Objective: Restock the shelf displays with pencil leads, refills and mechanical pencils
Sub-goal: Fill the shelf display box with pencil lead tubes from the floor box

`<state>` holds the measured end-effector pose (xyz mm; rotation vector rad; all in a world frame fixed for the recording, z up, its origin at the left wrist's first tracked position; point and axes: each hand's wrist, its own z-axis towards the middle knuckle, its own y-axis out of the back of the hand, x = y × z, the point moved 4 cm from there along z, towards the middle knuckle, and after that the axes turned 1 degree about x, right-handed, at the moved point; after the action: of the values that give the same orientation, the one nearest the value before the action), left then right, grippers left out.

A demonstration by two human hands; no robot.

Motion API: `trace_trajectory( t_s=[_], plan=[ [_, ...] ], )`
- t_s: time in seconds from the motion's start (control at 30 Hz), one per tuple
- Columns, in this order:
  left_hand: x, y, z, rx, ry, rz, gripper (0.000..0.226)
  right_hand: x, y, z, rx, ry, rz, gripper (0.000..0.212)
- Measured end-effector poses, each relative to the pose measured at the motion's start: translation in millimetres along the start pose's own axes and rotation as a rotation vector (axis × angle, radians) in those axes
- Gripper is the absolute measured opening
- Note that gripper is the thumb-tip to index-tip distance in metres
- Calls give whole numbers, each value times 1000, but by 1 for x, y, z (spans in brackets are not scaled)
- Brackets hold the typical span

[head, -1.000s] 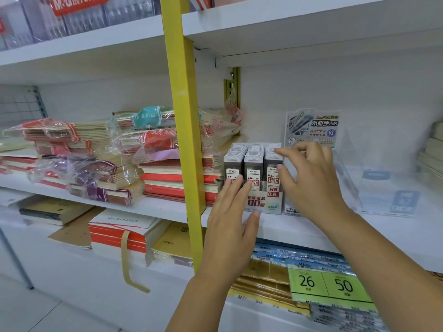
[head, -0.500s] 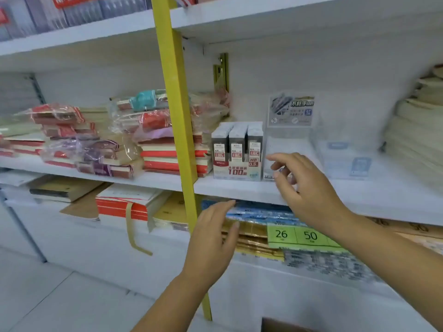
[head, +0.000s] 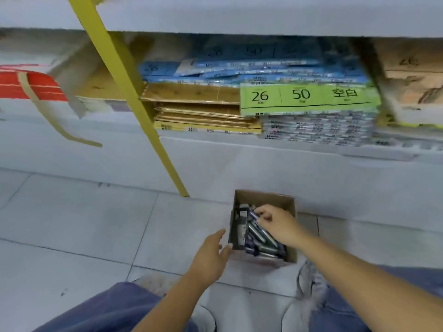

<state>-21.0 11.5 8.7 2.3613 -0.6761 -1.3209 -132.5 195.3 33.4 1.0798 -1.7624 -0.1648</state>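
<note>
The box (head: 263, 199) on the floor is plain brown cardboard, matt, a little rough at its cut edges. The tubes (head: 257, 232) in it look like glossy plastic, silvery and purple. The floor tiles (head: 72, 224) are smooth with a dull sheen. The shelf packs (head: 311, 133) are in shiny clear wrap, the green label (head: 309, 97) is matt paper, and the trousers (head: 107, 310) are faded denim.
</note>
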Motion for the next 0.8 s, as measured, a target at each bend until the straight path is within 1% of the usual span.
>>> trace_trajectory(
  t_s=[0.1,0.23,0.33,0.4,0.5,0.6,0.63,0.8],
  plan=[
    [15,-17,9,55,41,-70,53,-36,-34,22,94,-143,70,46],
    [24,-17,17,49,79,-147,47,-49,-67,46,85,-221,188,72],
    [28,-15,19,45,94,-194,44,-51,-81,61,-17,-240,282,74],
    [29,-15,18,53,100,-205,44,-52,-87,66,-49,-280,312,76],
    [30,-14,18,60,92,-192,45,-53,-94,70,-78,-290,326,72],
    [30,-15,17,53,94,-187,46,-53,-98,72,-65,-295,341,68],
    [30,-15,17,50,94,-188,46,-52,-98,73,-46,-295,336,64],
    [32,-16,17,49,99,-211,45,-51,-98,73,95,-272,387,32]
  ],
)
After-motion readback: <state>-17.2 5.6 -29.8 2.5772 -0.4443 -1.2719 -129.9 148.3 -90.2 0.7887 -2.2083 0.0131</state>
